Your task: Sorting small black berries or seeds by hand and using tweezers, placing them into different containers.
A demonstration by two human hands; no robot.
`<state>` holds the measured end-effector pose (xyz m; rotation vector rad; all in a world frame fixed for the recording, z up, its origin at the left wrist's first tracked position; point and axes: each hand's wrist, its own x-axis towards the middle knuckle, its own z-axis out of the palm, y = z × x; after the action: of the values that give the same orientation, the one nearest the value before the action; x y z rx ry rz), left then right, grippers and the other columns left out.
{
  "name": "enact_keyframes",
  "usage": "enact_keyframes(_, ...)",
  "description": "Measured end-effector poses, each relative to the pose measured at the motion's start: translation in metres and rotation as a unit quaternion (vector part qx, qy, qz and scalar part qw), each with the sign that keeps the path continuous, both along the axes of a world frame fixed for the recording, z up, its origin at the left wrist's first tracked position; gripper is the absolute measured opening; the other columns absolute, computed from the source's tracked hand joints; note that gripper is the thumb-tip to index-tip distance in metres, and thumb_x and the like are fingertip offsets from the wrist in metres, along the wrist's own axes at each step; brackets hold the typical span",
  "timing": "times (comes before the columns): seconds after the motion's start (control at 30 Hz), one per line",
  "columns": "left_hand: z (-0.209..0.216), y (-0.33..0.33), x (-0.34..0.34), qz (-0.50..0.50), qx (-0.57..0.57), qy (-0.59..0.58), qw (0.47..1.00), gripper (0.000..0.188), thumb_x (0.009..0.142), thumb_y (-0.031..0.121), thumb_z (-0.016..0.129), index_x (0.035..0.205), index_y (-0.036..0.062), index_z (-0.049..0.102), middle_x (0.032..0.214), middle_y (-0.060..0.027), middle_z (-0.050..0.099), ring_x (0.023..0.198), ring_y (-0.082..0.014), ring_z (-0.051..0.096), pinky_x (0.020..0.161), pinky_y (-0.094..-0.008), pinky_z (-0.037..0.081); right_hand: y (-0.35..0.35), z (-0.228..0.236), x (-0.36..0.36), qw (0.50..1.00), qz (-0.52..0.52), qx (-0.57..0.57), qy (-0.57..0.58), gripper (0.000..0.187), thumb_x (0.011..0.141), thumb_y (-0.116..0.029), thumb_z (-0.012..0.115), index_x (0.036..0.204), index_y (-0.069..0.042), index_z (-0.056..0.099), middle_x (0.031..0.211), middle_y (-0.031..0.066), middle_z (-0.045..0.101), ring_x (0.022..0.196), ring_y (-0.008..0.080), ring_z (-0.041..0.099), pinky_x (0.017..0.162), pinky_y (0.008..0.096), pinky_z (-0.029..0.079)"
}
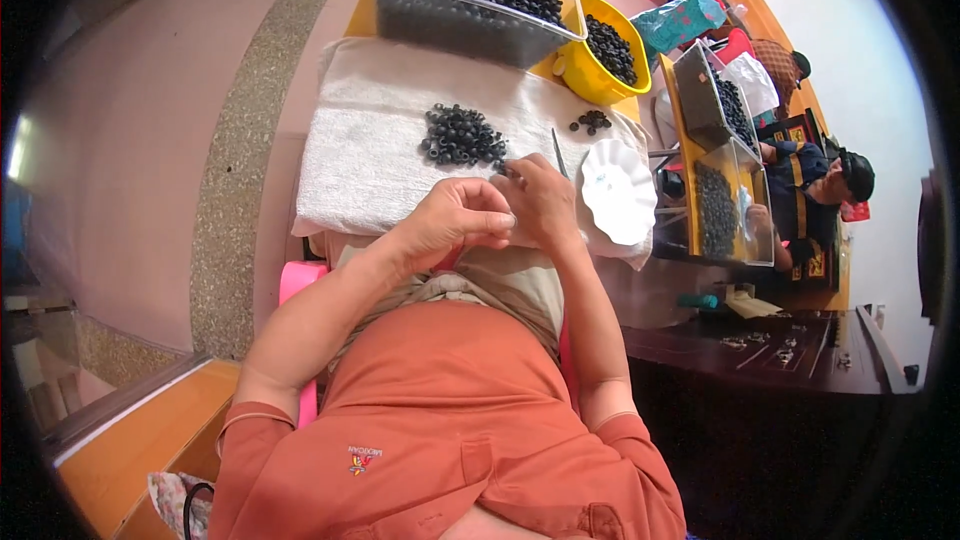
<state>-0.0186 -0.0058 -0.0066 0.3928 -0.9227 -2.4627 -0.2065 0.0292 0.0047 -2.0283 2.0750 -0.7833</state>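
Note:
A heap of small black ring-shaped parts (463, 136) lies on a white towel (350, 140) in front of me. My left hand (462, 215) is closed in a pinch just below the heap; whatever sits between thumb and forefinger is too small to make out. Beside it, my right hand (543, 202) has its fingers bent down at the heap's near right edge, by one black part. Its fingertips are partly hidden. A thin dark pointed tool (559, 152) rests right of that hand. Farther right lies a white scalloped dish (618, 192) with tiny bits in it.
Behind the towel stand a clear bin (470, 25) and a yellow tub (603, 50), both holding black parts. A few dark pieces (592, 122) lie near the dish. On the right, a co-worker (815, 185) sits by another table with clear bins (735, 200).

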Motion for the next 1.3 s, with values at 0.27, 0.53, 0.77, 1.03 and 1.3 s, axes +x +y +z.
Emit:
enact_keyframes(0.27, -0.002, -0.002, 0.000, 0.016, 0.010, -0.019, 1.000, 0.011, 0.087, 0.005, 0.072, 0.093, 0.0036, 0.064, 0.087, -0.0036, 0.064, 0.077, -0.0132, 0.066, 0.075, -0.0309, 0.060, -0.006, -0.003, -0.001, 0.998, -0.003, 0.005, 0.055, 0.015, 0.084, -0.020, 0.067, 0.091, -0.007, 0.071, 0.088, 0.0128, 0.066, 0.082, 0.0329, 0.066, 0.074, 0.0412, 0.052)
enact_keyframes(0.53, -0.003, -0.002, -0.002, 0.026, 0.003, -0.041, 0.999, 0.011, 0.086, 0.004, 0.072, 0.092, 0.0031, 0.063, 0.085, -0.0039, 0.064, 0.076, -0.0139, 0.066, 0.075, -0.0315, 0.060, -0.003, -0.014, -0.016, 0.996, 0.017, -0.063, -0.058, 0.010, 0.081, -0.007, 0.071, 0.090, -0.003, 0.069, 0.086, 0.0149, 0.068, 0.076, 0.0279, 0.067, 0.070, 0.0364, 0.053)
enact_keyframes(0.77, -0.003, -0.002, -0.002, 0.032, -0.002, -0.048, 0.998, 0.011, 0.086, 0.005, 0.072, 0.092, 0.0028, 0.063, 0.085, -0.0040, 0.064, 0.076, -0.0139, 0.065, 0.074, -0.0312, 0.059, 0.000, -0.021, -0.025, 0.975, -0.016, -0.019, -0.222, 0.009, 0.082, -0.003, 0.072, 0.090, 0.000, 0.068, 0.069, 0.0034, 0.066, 0.064, 0.0067, 0.059, 0.059, 0.0248, 0.049)
enact_keyframes(1.03, -0.003, -0.002, -0.003, 0.034, 0.008, -0.061, 0.998, 0.012, 0.085, 0.006, 0.073, 0.091, 0.0046, 0.062, 0.086, -0.0027, 0.063, 0.077, -0.0126, 0.065, 0.075, -0.0314, 0.060, 0.000, -0.024, -0.034, 0.964, 0.046, -0.011, -0.263, 0.013, 0.085, 0.000, 0.069, 0.098, 0.002, 0.069, 0.077, 0.0036, 0.067, 0.071, 0.0069, 0.060, 0.065, 0.0229, 0.050)
enact_keyframes(1.3, -0.003, -0.002, -0.002, 0.040, 0.005, -0.069, 0.997, 0.012, 0.085, 0.005, 0.072, 0.091, 0.0046, 0.062, 0.086, -0.0025, 0.063, 0.077, -0.0122, 0.065, 0.075, -0.0308, 0.061, 0.004, -0.011, -0.027, 0.962, 0.024, 0.014, -0.271, 0.013, 0.084, 0.000, 0.069, 0.097, 0.002, 0.069, 0.077, 0.0036, 0.067, 0.072, 0.0074, 0.060, 0.066, 0.0232, 0.050)
